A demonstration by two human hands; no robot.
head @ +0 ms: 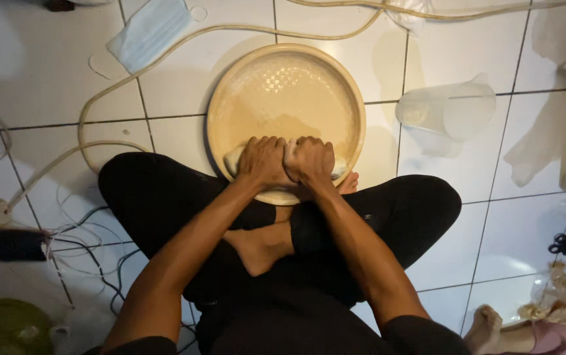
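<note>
Pale, soft lump of dough (238,160), pressed under both hands at the near edge of a round cream plastic basin (230,85) on a white tiled floor (46,79).

The left hand (262,160) and right hand (309,160) lie side by side, touching, fingers curled down and closed over the dough, whose ends show to either side. The basin sits just in front of the person's crossed legs in black trousers (145,190), bare feet tucked under its rim. To knead well here, I judge that weight should come straight down through the heels of the hands, with the basin kept braced against the feet so it cannot slide. A clear plastic jug (444,112) lies on its side to the right, a beige hose (109,92) curves past on the left, and a light blue face mask (148,33) lies beyond it.
</note>
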